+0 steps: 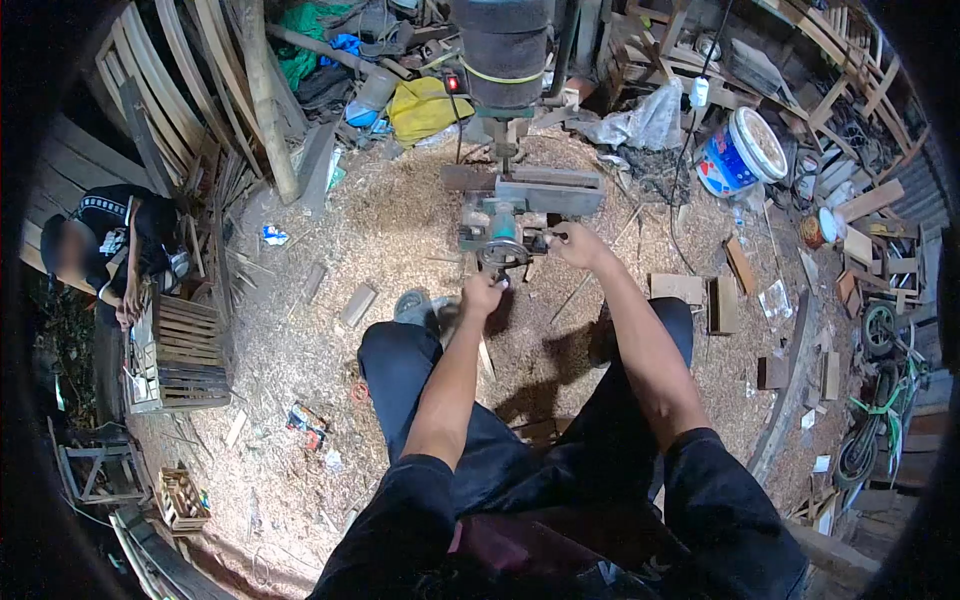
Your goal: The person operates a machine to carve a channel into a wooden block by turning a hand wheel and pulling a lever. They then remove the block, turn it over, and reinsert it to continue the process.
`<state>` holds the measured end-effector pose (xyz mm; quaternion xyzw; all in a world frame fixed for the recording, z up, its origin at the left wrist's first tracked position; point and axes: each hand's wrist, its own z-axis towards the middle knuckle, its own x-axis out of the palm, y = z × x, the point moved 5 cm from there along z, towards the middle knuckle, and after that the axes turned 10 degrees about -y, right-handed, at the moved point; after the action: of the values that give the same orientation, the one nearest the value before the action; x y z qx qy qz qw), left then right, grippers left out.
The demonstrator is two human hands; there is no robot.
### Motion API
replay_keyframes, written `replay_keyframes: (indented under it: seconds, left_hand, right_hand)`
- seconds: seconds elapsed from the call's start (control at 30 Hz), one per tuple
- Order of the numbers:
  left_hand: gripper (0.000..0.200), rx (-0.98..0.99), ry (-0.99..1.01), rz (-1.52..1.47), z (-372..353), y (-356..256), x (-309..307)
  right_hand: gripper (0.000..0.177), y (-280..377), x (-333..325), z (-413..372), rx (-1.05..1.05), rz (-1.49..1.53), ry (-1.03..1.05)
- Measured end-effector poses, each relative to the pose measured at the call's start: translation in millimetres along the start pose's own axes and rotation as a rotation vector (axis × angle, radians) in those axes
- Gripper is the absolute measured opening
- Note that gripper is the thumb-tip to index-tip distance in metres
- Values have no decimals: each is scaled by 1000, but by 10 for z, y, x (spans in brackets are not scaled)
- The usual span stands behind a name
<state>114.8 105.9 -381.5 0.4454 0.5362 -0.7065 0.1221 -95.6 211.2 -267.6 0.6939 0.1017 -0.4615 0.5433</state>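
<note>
In front of me stands a floor machine with a dark cylindrical motor housing [500, 45] above a vise-like bed. A block of wood [550, 192] lies across the bed, under the spindle [507, 150]. My left hand [483, 293] is closed around a dark handle at the lower rim of the round handwheel [505, 254]. To the right of the wheel, my right hand [578, 246] is closed on a small dark handle [552, 238] at the bed's side. Both forearms reach forward between my bent knees.
Wood shavings [300, 350] cover the floor, with offcuts [358, 305] scattered about. A person [130, 250] sits at the left beside a slatted crate [187, 345]. A white-and-blue bucket [728, 165], a hanging cable [680, 150] and a green bicycle [880, 400] are on the right.
</note>
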Motion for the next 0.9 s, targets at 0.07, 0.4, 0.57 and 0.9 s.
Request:
replay_keyframes:
  seconds: [0.07, 0.4, 0.57, 0.9]
  left_hand:
    - [34, 63, -1, -129, 69, 282, 202]
    - [28, 266, -131, -349, 648, -789, -864]
    - [30, 483, -437, -339, 953, -1983, -2152]
    - [32, 672, -462, -471, 977, -3022, -3133]
  right_hand:
    - [41, 20, -45, -59, -37, -25, -18]
    - [44, 978, -1513, 626, -232, 411, -617]
    - [43, 2110, -2834, 1444, -449, 363, -1022]
    - [64, 2425, -3090, 1770, -17, 690, -840]
